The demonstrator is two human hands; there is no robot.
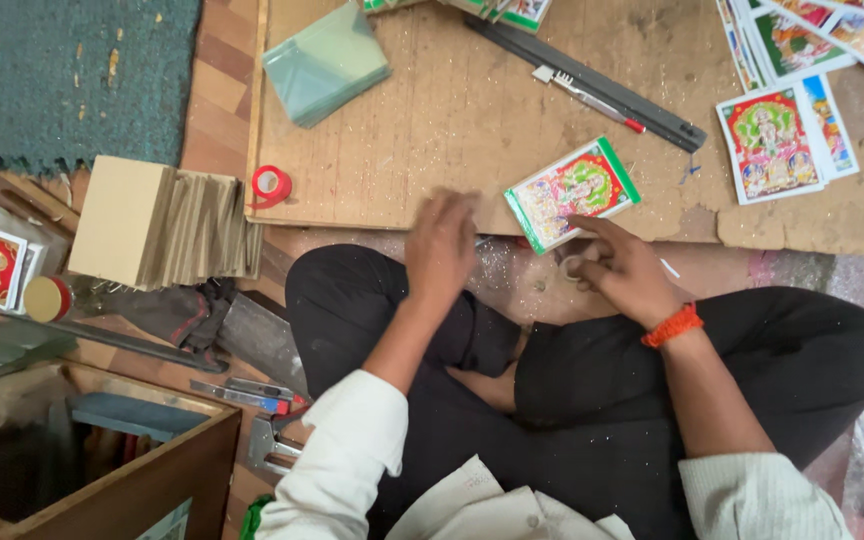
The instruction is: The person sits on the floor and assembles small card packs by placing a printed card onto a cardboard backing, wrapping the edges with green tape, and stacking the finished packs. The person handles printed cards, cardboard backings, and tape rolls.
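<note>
I am watching the right hand point(624, 268) pinching the green-bordered picture card point(572, 193) at the board's point(432, 120) near edge, while the left hand point(441, 243), blurred, fingers loosely spread, is hovering empty beside it.

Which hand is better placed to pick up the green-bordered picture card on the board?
Probably the right hand: its fingers sit at the near edge of the green-bordered picture card. The left hand is blurred and off to the card's side.
</note>
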